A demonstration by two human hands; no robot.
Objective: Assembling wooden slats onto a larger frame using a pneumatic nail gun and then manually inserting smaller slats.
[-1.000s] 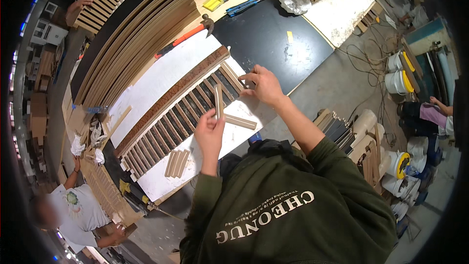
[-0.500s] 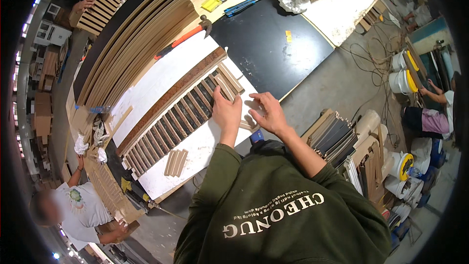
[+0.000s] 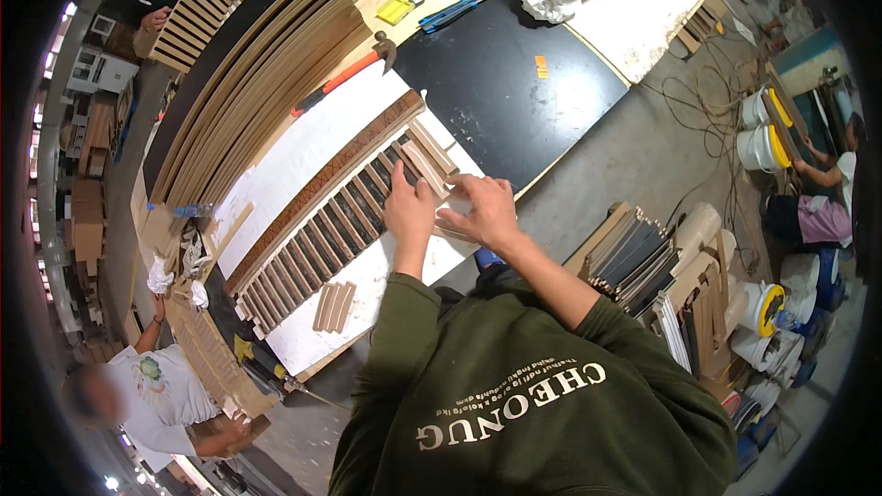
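Note:
On the white board [image 3: 276, 174] in front of me lies a slatted wooden rack [image 3: 323, 237], its narrow strips set side by side over dark gaps. A few wooden strips [image 3: 424, 163] lie close together at its right end. My left hand [image 3: 409, 219] rests at these strips, index finger and thumb stretched and apart. My right hand [image 3: 487, 213] reaches the near end of the strips, its fingers spread and touching there. A long brown strip of board [image 3: 317, 193] lies along the rack's far side. Several short loose strips [image 3: 333, 306] lie near the front edge.
A tall stack of curved boards [image 3: 266, 64] stands at the far left, beside an orange-handled hammer [image 3: 344, 73]. A glossy black panel [image 3: 514, 83] covers the table's right part, with blue tools [image 3: 455, 14] on it. Co-workers are at the left; cables [image 3: 703, 96] lie on the floor.
My right hand has moved left and now touches the end of the strips. My left hand has shifted slightly left. The rack stays in place.

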